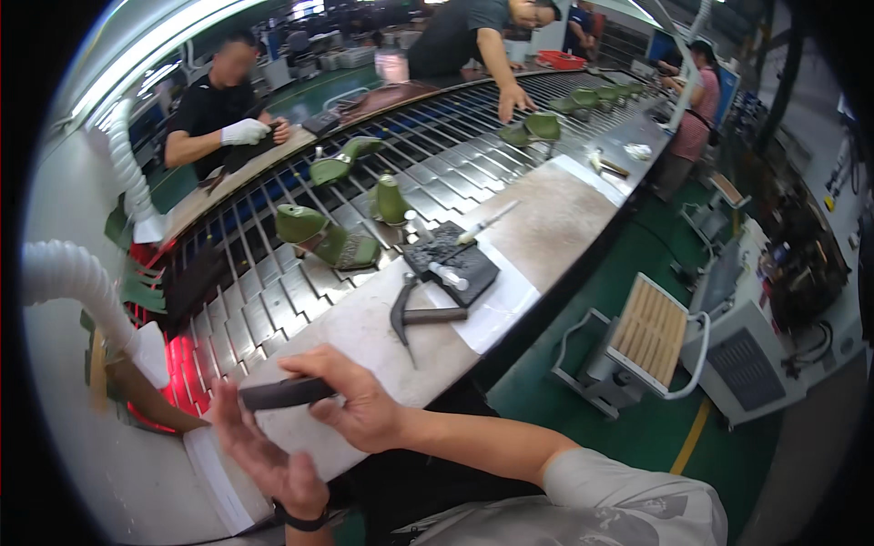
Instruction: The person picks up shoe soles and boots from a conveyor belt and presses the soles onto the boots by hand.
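My right hand is closed on one end of a dark, flat sole-like piece, held above the near part of the pale worktop. Beside the piece's other end is my left hand, slightly blurred, with its fingers stretched out; I cannot tell whether they touch it. A hammer with a dark curved head lies on the worktop beyond my right hand. Behind it sits a black block with a small clear bottle on it. A slim white brush-like tool rests across the block's far edge.
Green heeled shoes stand on the slatted metal conveyor. Across it, a co-worker's hand reaches toward another green shoe. A gloved co-worker is at far left. White hoses hang at left; a slatted stand is at right.
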### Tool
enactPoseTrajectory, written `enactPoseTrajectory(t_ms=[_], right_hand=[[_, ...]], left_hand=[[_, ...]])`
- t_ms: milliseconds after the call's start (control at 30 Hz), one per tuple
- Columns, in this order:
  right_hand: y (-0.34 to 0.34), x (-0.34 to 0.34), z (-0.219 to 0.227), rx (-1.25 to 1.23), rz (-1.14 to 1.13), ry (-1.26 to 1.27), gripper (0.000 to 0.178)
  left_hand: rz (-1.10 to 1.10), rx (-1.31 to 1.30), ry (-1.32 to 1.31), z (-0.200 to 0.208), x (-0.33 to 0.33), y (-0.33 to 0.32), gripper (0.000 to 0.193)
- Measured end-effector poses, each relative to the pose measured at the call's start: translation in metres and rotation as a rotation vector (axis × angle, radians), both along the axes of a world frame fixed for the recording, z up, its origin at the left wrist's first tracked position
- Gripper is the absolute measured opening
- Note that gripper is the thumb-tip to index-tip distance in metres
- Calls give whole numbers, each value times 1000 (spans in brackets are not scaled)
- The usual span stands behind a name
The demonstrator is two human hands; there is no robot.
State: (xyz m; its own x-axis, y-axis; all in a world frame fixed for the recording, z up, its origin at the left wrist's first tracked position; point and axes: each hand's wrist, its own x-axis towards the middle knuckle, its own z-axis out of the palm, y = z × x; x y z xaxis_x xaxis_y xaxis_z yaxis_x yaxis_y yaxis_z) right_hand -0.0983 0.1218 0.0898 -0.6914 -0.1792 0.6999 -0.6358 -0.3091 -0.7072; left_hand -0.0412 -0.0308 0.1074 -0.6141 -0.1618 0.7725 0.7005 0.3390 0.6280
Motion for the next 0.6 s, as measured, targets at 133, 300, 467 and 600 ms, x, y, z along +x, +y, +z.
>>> enactPoseTrajectory(t_ms=[133,300,467,600], right_hand=[[-20,25,5,-101,-76,-58,62],[-27,51,-12,-75,-219,2,61],[-13,78,-30,122,-127,-3,55],[-12,87,-55,195,-86,-132,55]], left_hand=[[207,-24,-59,7,24,20,101],[423,-31,22,-24,40,31,85],[132,91,-290,-37,75,-1,85],[226,24,-319,-35,84,8,85]])
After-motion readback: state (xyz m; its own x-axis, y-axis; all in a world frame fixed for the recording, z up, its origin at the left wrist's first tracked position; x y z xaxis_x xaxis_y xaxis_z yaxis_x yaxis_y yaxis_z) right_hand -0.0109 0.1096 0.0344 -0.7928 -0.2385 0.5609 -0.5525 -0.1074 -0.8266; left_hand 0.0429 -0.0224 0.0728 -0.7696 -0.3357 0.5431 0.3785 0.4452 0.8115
